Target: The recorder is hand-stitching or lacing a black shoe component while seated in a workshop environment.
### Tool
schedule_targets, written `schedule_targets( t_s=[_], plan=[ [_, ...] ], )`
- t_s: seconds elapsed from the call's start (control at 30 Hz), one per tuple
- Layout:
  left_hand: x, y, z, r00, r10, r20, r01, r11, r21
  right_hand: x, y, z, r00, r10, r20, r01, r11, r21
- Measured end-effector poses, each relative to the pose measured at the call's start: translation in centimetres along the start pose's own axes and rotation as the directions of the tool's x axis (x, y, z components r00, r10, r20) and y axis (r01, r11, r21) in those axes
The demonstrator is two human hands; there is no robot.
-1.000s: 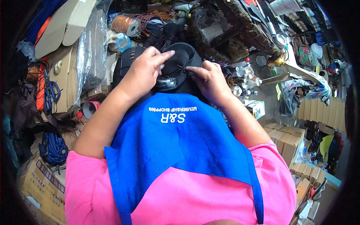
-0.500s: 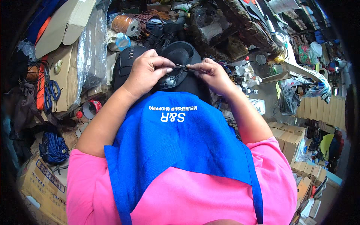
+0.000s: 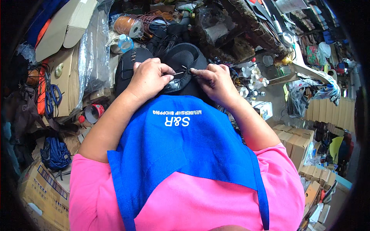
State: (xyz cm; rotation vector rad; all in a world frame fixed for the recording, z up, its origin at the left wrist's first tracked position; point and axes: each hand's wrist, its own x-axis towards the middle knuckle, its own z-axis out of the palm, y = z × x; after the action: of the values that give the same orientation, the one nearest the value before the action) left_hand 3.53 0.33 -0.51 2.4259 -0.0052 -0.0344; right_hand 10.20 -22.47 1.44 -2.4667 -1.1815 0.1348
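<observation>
A black shoe (image 3: 181, 56) rests on my lap, its opening facing up and its leather edge toward me. My left hand (image 3: 150, 78) is closed, thumb and forefinger pinching a thin metal needle (image 3: 178, 73) that points right across the shoe's edge. On the other side, my right hand (image 3: 217, 82) is closed with its fingertips pressed to the shoe's rim. A second thin metallic tip (image 3: 184, 67) shows just beside those fingertips; what it belongs to is hidden. Any thread is too fine to make out. A blue apron (image 3: 181, 142) covers my lap.
Left of my arm are blue-handled scissors (image 3: 56, 92), flattened cardboard (image 3: 61, 29) and a red-rimmed roll (image 3: 93, 112). Ahead lie a clear plastic bottle (image 3: 125, 43) and a spool of orange cord (image 3: 128, 26). Several small bottles (image 3: 252, 79) and cardboard boxes (image 3: 295, 140) stand on the right.
My hands were close together at the shoe's rim. The left has drawn back slightly left, and the needle now shows at length from its fingers. My right fingers have curled in more.
</observation>
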Motion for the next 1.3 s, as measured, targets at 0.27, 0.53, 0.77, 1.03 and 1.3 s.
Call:
schedule_targets(
  t_s=[0.27,0.53,0.77,1.03,1.3],
  plan=[
    [0.2,0.2,-0.3,0.999,-0.031,0.011,0.033,0.902,-0.429,0.7,1.7,-0.1,0.98,0.162,0.115,-0.195,0.9,0.389],
    [1.8,-1.7,1.2,0.958,0.239,-0.159,-0.259,0.959,-0.118,3.0,3.8,-0.9,0.942,0.09,0.322,-0.258,0.808,0.53],
    [2.0,-1.7,1.3,0.959,0.243,-0.148,-0.259,0.961,-0.099,3.5,4.0,-1.0,0.927,0.092,0.363,-0.294,0.779,0.554],
    [2.1,-1.6,1.2,0.977,0.194,-0.088,-0.202,0.975,-0.094,3.4,4.0,-1.1,0.936,0.067,0.345,-0.254,0.807,0.533],
    [3.6,-1.5,1.1,0.963,0.27,-0.022,-0.27,0.954,-0.129,3.4,4.5,-0.8,0.935,0.031,0.353,-0.24,0.787,0.568]
  ],
)
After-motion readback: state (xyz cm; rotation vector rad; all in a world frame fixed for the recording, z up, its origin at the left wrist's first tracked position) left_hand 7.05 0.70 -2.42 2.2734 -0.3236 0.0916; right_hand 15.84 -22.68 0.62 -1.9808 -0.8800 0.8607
